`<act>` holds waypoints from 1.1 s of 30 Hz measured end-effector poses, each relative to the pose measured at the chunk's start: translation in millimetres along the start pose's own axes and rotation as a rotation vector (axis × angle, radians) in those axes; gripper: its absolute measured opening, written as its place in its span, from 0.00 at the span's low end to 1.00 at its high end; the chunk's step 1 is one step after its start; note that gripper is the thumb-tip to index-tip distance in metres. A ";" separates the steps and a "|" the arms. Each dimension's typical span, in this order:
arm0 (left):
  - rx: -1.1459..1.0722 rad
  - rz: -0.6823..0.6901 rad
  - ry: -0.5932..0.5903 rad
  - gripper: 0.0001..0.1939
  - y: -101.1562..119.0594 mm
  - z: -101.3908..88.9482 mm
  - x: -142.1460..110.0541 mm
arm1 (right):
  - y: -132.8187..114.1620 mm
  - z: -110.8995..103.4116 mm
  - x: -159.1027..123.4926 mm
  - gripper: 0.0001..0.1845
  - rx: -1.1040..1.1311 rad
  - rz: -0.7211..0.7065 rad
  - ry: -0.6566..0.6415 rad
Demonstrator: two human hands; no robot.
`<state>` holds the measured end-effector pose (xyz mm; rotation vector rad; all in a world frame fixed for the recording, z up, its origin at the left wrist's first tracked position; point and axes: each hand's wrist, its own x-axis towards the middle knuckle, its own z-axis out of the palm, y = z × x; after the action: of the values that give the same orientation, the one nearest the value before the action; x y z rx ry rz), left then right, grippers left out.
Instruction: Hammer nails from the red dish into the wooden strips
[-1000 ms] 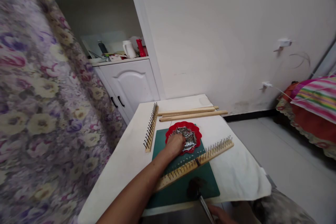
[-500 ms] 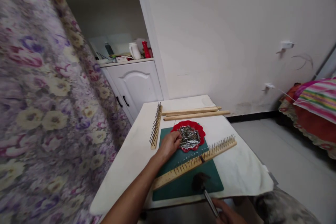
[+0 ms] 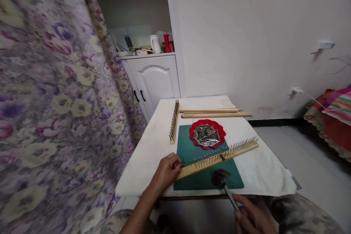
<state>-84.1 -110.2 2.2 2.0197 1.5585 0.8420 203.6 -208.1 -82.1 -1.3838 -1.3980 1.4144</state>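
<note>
My left hand [image 3: 166, 170] pinches a small nail at the near left end of a wooden strip [image 3: 219, 157] that lies slantwise on a green cutting mat [image 3: 192, 146] and is studded with a row of upright nails. My right hand [image 3: 251, 217] grips the handle of a hammer [image 3: 221, 179] at the bottom edge; the hammer's black head hovers over the mat's near part. Behind the strip, a red dish [image 3: 207, 134] filled with loose nails sits on the mat.
A second nailed strip [image 3: 174, 121] lies left of the mat. Two bare wooden strips [image 3: 214, 112] lie at the far side of the white-covered table [image 3: 148, 153]. A flowered curtain [image 3: 55, 98] hangs at left, a white cabinet [image 3: 155, 80] behind, bedding [image 3: 331, 117] at right.
My left hand left the red dish and came back to the near left end of the slanted strip, now pinching a nail. The hammer rose slightly toward the mat. The view shifted right.
</note>
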 end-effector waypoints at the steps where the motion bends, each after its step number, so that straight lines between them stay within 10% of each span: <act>1: 0.013 0.016 -0.022 0.06 2.4 -0.2 -2.8 | -2.0 0.0 -1.1 0.43 -0.010 0.004 -0.016; 33: 0.339 0.114 -0.174 0.08 26.2 31.8 -4.1 | -4.6 1.8 -6.0 0.39 -0.019 0.013 -0.033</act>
<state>-44.4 -120.4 -3.6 2.3667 1.5829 0.4466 202.1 -213.5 -76.7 -1.3888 -1.4295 1.4421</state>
